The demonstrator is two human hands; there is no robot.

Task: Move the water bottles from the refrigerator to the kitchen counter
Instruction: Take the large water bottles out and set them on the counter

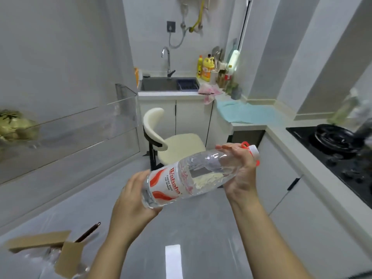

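Water bottle [193, 174] tilted mid-air, left of hob [338, 143] | your left hand [130, 200] wraps fingers [141, 176] round base, right hand [241, 172] round neck | counter [280, 137] not reached yet

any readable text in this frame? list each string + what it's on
"Wahaha": red letters on the red-and-white label of the water bottle.
Small grey lines beside the brand name on that label: too blurred to read.
Labels on the yellow bottles by the sink: too small to read.
No other text is visible.
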